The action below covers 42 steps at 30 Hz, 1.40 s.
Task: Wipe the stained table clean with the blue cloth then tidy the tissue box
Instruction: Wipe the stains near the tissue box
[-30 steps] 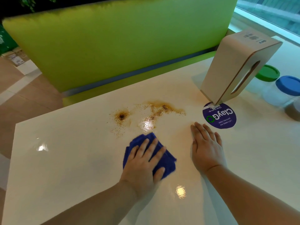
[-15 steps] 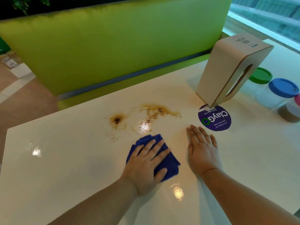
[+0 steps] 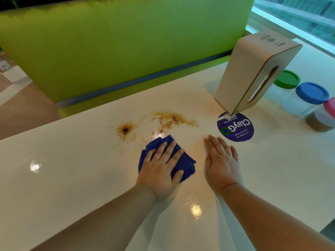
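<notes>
You are looking down on a glossy white worktop, with a green panel running behind its far edge. A brown stain is lying left of centre: a dark blotch with specks scattered round it and a paler smear trailing off to the right. Your left hand is pressing flat on the cloth, fingers straight and spread, gripping nothing; the cloth's far edge is touching the near fringe of the stain. Your right hand is lying flat and open on the bare worktop just beside the cloth, fingers close together, holding nothing. Just beyond its fingertips a round purple sticker is sitting on the surface. The box is standing on its short end, its near corner touching the sticker's far edge and its slot facing right. Right of it three jars are crowding together, with a green lid, a blue lid and a pink lid.
</notes>
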Available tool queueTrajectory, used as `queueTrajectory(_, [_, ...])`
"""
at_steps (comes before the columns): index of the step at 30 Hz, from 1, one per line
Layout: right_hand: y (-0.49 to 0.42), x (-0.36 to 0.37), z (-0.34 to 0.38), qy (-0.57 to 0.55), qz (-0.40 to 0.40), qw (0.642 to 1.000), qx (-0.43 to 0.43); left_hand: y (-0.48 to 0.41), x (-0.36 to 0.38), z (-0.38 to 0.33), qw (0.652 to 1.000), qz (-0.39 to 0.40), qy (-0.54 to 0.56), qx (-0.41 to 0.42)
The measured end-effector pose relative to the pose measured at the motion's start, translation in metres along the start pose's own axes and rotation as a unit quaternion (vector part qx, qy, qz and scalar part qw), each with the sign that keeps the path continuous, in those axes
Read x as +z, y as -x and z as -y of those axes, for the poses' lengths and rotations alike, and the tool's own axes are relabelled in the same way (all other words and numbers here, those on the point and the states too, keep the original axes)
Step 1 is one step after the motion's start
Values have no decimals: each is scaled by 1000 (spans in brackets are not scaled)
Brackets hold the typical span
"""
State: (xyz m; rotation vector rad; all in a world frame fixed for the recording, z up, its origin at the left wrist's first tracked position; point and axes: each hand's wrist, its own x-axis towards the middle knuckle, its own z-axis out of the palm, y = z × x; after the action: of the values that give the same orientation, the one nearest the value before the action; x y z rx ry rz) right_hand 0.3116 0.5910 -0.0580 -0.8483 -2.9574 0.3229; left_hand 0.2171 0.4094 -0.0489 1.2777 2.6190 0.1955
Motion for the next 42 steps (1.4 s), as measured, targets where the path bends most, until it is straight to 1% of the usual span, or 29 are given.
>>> queueTrajectory(2, [0, 0, 0, 1, 0, 1000, -2, 8, 1, 3, 999, 12, 4, 44])
queueTrajectory(4, [-1, 0, 0, 1, -1, 1000, -4, 3, -2, 16, 997, 16, 13, 68])
queueTrajectory(6, [-1, 1, 0, 2, -4, 1000, -6, -7, -6, 25, 998, 9, 3, 60])
queueTrajectory(9, [0, 1, -1, 1, -7, 1000, -5, -8, -6, 20, 999, 4, -2, 46])
queueTrajectory(13, [-1, 1, -1, -1, -1, 1000, -4, 13, -1, 17, 995, 14, 28, 93])
queueTrajectory(14, [-1, 1, -1, -2, -3, 1000, -4, 12, -2, 20, 995, 9, 39, 86])
queueTrajectory(16, [0, 0, -1, -5, -6, 1000, -5, 5, -5, 25, 998, -15, 43, 30])
queueTrajectory(18, [0, 0, -1, -2, -5, 1000, -6, -2, -8, 23, 999, -29, 26, -32])
queueTrajectory(19, [0, 0, -1, -1, -5, 1000, -6, -3, -7, 19, 999, -28, 17, -39])
queueTrajectory(23, [0, 0, -1, -4, -1, 1000, -7, 11, 0, 13, 999, 16, 15, 27])
queueTrajectory(25, [-1, 0, -2, -8, -5, 1000, -8, 11, -1, 24, 1000, 4, 21, 5])
queueTrajectory(28, [-1, 3, -2, -5, -13, 1000, -8, 8, -4, 26, 997, -24, 2, -75])
queueTrajectory(30, [-1, 4, -3, -6, -11, 1000, -8, 9, -1, 15, 997, -23, 6, -69])
queueTrajectory(33, [-1, 3, -3, -6, -10, 1000, -8, 14, 2, 18, 1000, -17, 21, -11])
queueTrajectory(34, [-1, 3, -3, -5, -12, 1000, -8, 15, 1, 25, 999, -21, 23, -14])
queueTrajectory(38, [-1, 5, -3, -5, -16, 1000, -12, 16, 0, 32, 992, -55, 6, -113])
queueTrajectory(39, [-2, 5, -3, -4, -15, 1000, -12, 16, 1, 28, 992, -54, 13, -115])
queueTrajectory(42, [-2, 5, -3, 1, -17, 1000, -10, 23, 2, 26, 996, -32, 20, -75])
